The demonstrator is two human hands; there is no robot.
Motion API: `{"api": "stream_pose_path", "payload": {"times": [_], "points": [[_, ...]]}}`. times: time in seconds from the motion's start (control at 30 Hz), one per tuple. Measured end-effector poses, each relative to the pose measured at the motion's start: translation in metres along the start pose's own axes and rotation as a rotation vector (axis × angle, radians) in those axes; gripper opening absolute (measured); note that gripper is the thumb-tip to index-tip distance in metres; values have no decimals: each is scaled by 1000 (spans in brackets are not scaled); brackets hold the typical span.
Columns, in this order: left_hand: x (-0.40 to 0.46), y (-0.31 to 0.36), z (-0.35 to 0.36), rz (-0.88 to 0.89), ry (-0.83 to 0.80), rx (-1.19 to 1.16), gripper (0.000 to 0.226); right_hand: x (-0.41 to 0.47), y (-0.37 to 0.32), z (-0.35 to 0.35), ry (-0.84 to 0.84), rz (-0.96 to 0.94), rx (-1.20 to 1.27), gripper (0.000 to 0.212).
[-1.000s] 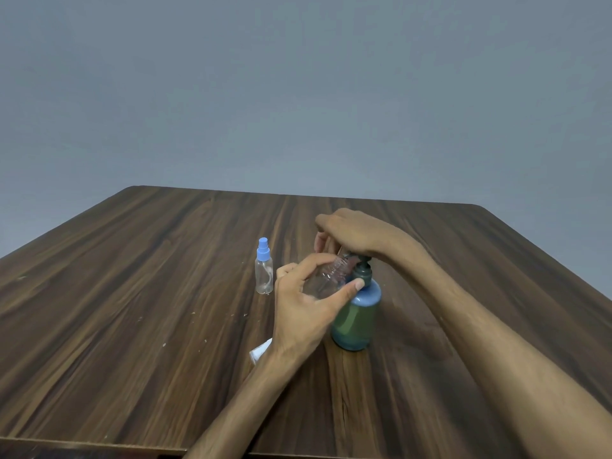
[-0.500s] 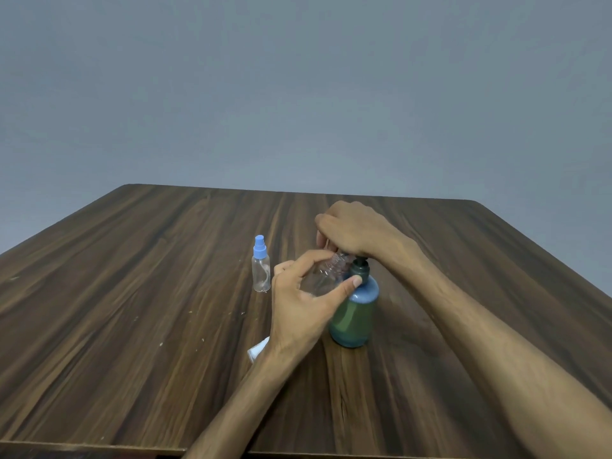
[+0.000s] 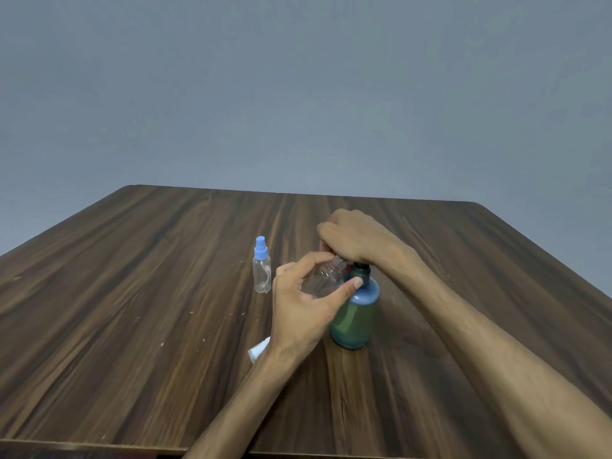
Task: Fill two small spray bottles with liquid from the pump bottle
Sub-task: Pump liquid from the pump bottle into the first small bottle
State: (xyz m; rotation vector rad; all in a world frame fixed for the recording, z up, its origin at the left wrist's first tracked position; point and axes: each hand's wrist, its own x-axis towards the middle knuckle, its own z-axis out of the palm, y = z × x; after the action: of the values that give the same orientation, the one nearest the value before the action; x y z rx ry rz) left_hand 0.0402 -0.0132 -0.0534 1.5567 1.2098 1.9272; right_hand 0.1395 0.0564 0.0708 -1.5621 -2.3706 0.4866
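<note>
Our left hand (image 3: pixel 299 313) pinches the uncapped clear spray bottle (image 3: pixel 323 279), tilted, neck under our right hand (image 3: pixel 356 238), whose curled fingers (image 3: pixel 326 231) press the green pump bottle (image 3: pixel 356 318)'s head. Beyond our left fingers (image 3: pixel 309 265), the capped spray bottle (image 3: pixel 262 266) stands on the worktop (image 3: pixel 132 309).

I count two small clear spray bottles: one capped blue (image 3: pixel 262 265) left of the pump bottle (image 3: pixel 356 313), one uncapped (image 3: pixel 326 276) against its pump. One pump bottle.
</note>
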Motion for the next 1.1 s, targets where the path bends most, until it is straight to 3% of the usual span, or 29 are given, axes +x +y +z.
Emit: {"api": "stream_pose_path", "payload": {"times": [1.1], "points": [[1, -1, -1, -10, -11, 21, 40, 1, 1, 2, -8, 37, 23, 38]]}}
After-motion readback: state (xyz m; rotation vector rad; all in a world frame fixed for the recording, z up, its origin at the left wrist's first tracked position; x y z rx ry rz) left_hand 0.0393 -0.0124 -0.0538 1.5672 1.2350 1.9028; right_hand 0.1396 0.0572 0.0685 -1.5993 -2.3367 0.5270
